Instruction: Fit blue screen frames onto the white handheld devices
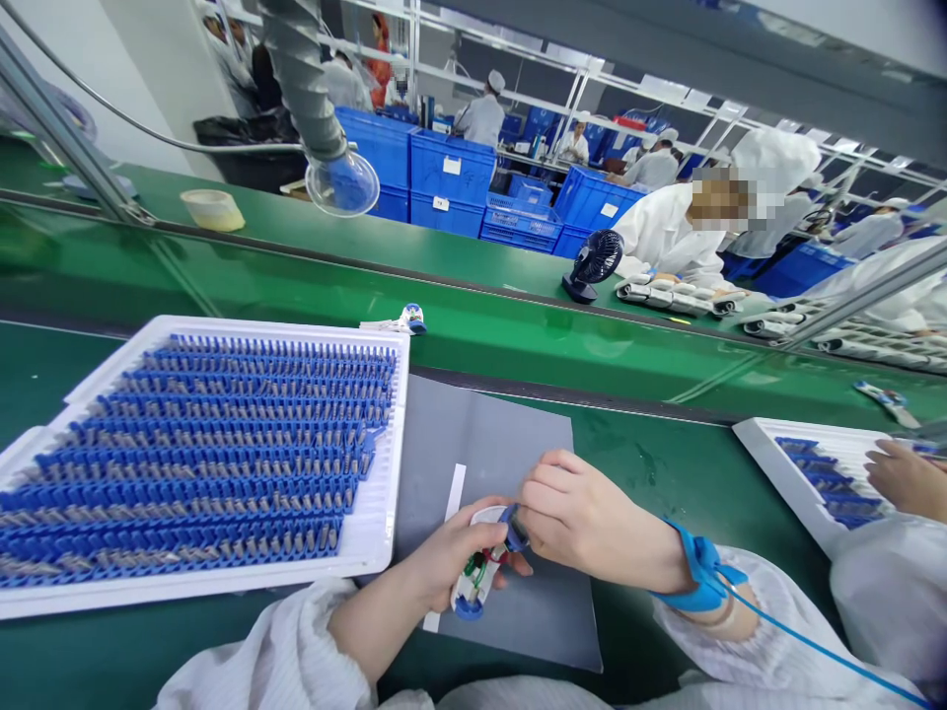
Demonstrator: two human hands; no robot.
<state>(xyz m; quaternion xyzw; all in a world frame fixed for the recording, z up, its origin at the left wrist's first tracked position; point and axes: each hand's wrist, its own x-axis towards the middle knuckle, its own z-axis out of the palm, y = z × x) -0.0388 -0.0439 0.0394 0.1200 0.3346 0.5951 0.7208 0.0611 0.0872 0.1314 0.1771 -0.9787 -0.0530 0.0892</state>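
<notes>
My left hand [444,557] grips a small white device body [473,582] with red and green wires showing inside, held over a grey mat [480,444]. My right hand [584,518] pinches a small blue part [513,528] at the top end of that body. A blue wrist strap [699,577] with a coiled cord sits on my right wrist. To the left lies a white tray [377,493] filled with rows of blue strips holding several small metal pieces.
A green conveyor belt [459,325] runs across beyond the mat. A co-worker's hand [907,478] rests on a second white tray [776,454] at the right. A small black fan [596,261], blue crates [451,177], a tape roll [213,209] and an extraction hose [326,148] stand farther back.
</notes>
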